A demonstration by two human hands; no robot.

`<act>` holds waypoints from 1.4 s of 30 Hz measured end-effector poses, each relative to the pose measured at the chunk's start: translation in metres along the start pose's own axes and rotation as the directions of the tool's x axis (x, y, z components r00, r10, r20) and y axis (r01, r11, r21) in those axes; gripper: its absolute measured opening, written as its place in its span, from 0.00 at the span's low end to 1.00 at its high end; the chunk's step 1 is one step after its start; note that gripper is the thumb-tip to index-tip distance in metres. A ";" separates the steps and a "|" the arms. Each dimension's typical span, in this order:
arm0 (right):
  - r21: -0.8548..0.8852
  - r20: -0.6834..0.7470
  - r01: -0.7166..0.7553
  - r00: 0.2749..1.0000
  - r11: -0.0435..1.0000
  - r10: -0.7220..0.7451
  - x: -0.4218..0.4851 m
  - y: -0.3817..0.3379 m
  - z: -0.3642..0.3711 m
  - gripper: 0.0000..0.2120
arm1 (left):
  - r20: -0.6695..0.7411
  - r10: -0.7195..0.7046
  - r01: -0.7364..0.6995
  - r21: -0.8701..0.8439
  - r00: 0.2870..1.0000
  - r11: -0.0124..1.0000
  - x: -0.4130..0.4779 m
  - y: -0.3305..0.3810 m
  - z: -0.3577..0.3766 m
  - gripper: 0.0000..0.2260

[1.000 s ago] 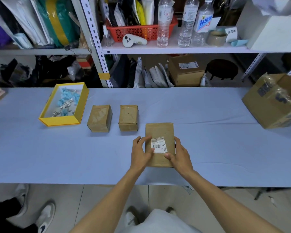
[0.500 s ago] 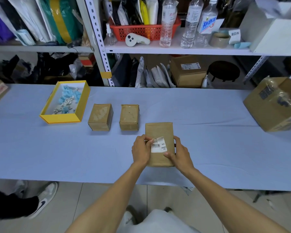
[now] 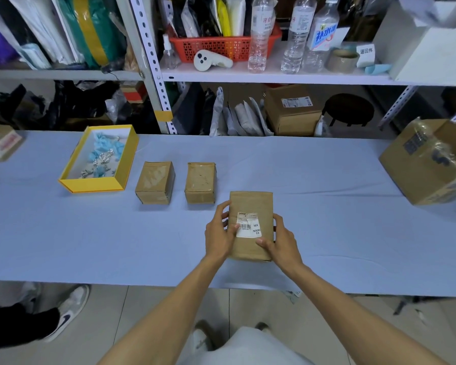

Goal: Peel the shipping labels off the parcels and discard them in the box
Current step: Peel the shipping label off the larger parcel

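A brown parcel (image 3: 250, 206) lies on the blue table near its front edge, with a white shipping label (image 3: 248, 225) stuck on top. My left hand (image 3: 219, 235) grips the parcel's left side, its thumb at the label's left edge. On the parcel's right side sits my right hand (image 3: 282, 242), thumb pressed on the near part of the top. Two smaller brown parcels (image 3: 155, 182) (image 3: 200, 182) without labels sit further back to the left. A yellow box (image 3: 100, 189) at the far left holds crumpled blue and white label scraps.
A large taped carton (image 3: 429, 160) stands at the table's right end, and a small box (image 3: 0, 143) at the left edge. Shelves with bottles, a red basket and parcels rise behind the table. Another person's shoe (image 3: 69, 309) is on the floor at lower left.
My left hand has slid from the label's top to the parcel's left side. The label's upper left part now looks wrinkled and torn. The parcel stays in place.
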State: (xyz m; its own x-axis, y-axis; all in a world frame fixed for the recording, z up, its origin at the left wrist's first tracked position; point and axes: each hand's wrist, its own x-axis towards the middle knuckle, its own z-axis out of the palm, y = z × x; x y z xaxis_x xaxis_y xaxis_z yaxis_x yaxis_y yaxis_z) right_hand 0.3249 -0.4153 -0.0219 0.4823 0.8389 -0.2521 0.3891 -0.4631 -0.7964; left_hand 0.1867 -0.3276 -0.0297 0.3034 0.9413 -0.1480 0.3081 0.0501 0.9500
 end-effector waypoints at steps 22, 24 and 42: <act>-0.015 0.006 -0.001 1.000 1.000 0.001 0.001 -0.002 0.000 0.32 | -0.067 -0.098 0.109 0.192 0.993 0.975 0.013 0.008 0.007 0.06; -0.019 0.000 -0.008 1.000 1.000 0.008 0.002 -0.001 -0.001 0.31 | -0.048 -0.113 0.119 0.171 0.992 0.978 0.014 0.010 0.006 0.06; 0.035 -0.018 -0.056 0.998 0.998 0.057 0.002 -0.001 -0.002 0.32 | 0.008 -0.081 0.081 0.073 0.997 0.994 0.007 0.007 -0.001 0.20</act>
State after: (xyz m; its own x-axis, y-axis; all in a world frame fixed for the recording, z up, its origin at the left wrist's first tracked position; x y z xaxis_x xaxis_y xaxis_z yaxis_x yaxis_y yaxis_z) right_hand 0.3266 -0.4140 -0.0205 0.5179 0.8059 -0.2871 0.3338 -0.4993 -0.7996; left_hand 0.1905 -0.3200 -0.0234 0.2846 0.9314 -0.2271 0.3962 0.1014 0.9125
